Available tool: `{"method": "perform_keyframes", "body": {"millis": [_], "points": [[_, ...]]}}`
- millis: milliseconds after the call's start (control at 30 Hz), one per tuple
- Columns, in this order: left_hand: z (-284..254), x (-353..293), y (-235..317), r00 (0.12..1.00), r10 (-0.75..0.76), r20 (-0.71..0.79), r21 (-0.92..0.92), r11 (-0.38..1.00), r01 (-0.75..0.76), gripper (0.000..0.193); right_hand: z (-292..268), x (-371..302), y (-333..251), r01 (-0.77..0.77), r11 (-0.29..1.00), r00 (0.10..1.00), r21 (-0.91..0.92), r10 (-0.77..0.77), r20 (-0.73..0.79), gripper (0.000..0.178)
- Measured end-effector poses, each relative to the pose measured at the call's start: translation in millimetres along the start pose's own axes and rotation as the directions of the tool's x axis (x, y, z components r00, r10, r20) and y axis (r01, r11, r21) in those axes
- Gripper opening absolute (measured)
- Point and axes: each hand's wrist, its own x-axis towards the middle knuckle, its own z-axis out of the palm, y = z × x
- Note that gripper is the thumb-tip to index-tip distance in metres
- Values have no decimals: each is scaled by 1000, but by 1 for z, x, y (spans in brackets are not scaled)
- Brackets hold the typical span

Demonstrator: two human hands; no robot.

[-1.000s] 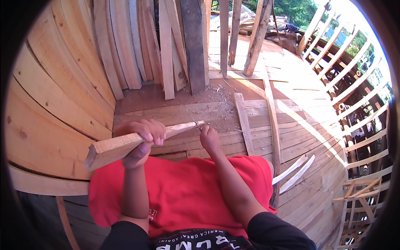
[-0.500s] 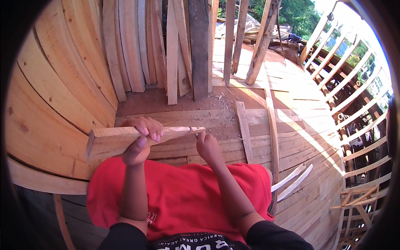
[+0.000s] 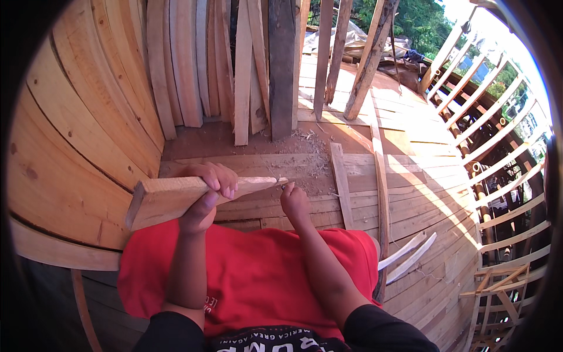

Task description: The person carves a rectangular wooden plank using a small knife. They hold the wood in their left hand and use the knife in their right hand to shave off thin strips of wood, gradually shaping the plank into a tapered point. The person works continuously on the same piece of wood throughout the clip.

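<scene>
A pale wooden board (image 3: 161, 202), thick at its left end and tapering to the right, lies across above my lap. My left hand (image 3: 210, 186) is closed around it near its middle, fingers over the top edge and thumb on the near face. Just beside the narrow tip, my right hand (image 3: 295, 202) is closed in a fist. A small dark bit shows at its fingers, but most of what it holds is hidden. Red cloth (image 3: 252, 270) covers my lap below the board.
Curved planks (image 3: 70, 129) form a wall at the left. Upright boards (image 3: 190, 64) and posts (image 3: 283, 76) stand ahead. Wood shavings (image 3: 308, 149) litter the plank floor (image 3: 363, 176). A loose strip (image 3: 342, 185) and pale curved pieces (image 3: 413, 258) lie to the right, before open ribs (image 3: 498, 117).
The board and my left hand have shifted slightly to the right. My right hand has moved a little right and up, still closed beside the narrow tip.
</scene>
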Motion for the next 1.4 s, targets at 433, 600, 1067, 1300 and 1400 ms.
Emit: {"method": "perform_keyframes", "body": {"millis": [433,600,1067,1300,1400], "points": [[-20,-7,4,996,16,-83,57,998,-11,14,-8,-15,-31,-36,999,984,22,32,176,62],[-5,-2,-2,1000,-3,-25,18,1000,4,14,6,6,2,-91,996,991,2,90,96,62],[-5,-10,14,993,-60,-103,28,998,63,12,-30,-13,-49,48,990,980,-136,-21,196,56],[13,5,-1,1000,-2,22,-13,1000,3,10,16,62,168,197,865,942,-461,-37,333,47],[3,1,-2,1000,0,1,38,999,0,9,10,60,124,82,867,949,-492,83,303,52]]}}
